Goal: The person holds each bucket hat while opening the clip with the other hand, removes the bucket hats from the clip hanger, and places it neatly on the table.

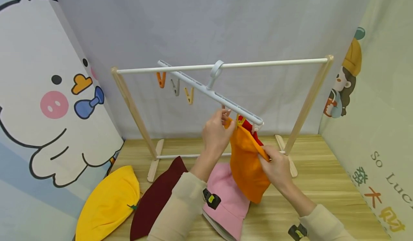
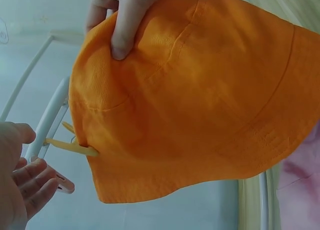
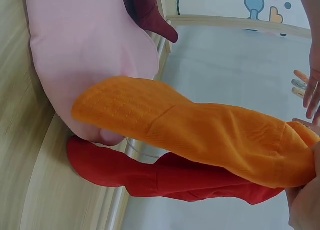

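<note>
An orange bucket hat (image 1: 248,162) hangs from the right part of a pale clip hanger (image 1: 206,87), its edge caught in a yellow clip (image 2: 75,147). My right hand (image 1: 275,165) pinches the hat's fabric between thumb and fingers, thumb flat on the crown in the left wrist view. My left hand (image 2: 22,175), fingers loosely spread, is beside the yellow clip, its fingertips at a pinkish clip (image 2: 64,182). Behind the orange hat hangs a red hat (image 3: 170,177), mostly hidden in the head view. A white clip (image 1: 257,127) is at the hanger's near end.
The hanger hooks over the white bar (image 1: 274,64) of a wooden-legged rack. Orange (image 1: 161,80), grey (image 1: 175,87) and yellow clips (image 1: 189,96) dangle at its far end. A yellow hat (image 1: 108,201), a maroon hat (image 1: 158,198) and a pink hat (image 1: 226,201) lie on the wooden table (image 1: 322,183).
</note>
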Demonstrator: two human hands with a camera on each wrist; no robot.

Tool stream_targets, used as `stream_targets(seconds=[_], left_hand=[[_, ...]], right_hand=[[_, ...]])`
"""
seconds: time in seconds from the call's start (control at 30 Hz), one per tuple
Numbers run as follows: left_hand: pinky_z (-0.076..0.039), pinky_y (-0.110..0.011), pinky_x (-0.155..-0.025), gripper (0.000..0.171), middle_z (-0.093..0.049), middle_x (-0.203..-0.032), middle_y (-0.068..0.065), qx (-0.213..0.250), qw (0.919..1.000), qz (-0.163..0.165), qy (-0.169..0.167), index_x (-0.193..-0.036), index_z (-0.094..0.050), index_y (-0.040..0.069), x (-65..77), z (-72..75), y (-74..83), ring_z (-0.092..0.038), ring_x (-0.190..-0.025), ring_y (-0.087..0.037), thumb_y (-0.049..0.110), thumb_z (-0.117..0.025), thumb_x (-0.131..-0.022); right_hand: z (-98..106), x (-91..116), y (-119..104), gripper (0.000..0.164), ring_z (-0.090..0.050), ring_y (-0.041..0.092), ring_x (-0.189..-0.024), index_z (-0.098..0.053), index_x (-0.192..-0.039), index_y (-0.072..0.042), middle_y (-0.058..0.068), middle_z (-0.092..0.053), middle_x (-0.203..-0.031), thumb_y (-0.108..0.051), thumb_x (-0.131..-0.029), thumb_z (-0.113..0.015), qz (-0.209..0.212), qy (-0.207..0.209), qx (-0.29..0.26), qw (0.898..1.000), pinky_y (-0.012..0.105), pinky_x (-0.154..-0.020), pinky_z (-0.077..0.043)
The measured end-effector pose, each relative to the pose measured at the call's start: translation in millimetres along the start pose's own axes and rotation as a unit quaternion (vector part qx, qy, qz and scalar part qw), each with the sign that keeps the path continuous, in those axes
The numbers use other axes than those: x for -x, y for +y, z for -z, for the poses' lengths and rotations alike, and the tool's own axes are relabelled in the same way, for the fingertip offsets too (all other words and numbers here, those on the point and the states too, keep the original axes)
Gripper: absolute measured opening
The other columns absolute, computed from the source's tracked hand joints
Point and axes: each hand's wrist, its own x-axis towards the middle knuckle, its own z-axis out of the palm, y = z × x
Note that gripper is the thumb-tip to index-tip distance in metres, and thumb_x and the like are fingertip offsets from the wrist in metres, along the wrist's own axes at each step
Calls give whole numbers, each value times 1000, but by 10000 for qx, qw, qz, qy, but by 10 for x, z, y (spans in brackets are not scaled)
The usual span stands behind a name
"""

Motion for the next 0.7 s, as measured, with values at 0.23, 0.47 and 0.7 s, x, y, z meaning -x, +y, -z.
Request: stream_targets(seconds=[0.23,0.47,0.7], left_hand=[[-52,-31,-61,25,-70,-89,0,-303,9992,-104,-234,-96,-65,11,53,-50,25,-66,-76,-17,25,-72,-76],[-52,-33,-60,32,-68,-99,1,-667,9957,78,-641,-102,-65,12,73,-109,18,-65,-78,-21,30,-72,-77],[-52,-33,-64,37,-67,-103,1,-714,9926,234,-953,-108,-63,14,40,-158,35,-65,-81,-20,35,-71,-78]], right_hand=[[-19,25,-40,18,-61,14,-65,-69,-84,-4,8,-68,-80,6,-70,-70,68,-124,-80,9999,19,-59,-48],[-40,43,-84,18,-59,13,-62,-69,-83,-4,7,-68,-77,8,-68,-70,263,-140,-177,9994,19,-57,-46],[-62,58,-115,14,-55,11,-55,-68,-80,-3,8,-66,-70,6,-70,-66,376,-106,-442,9983,16,-52,-43]])
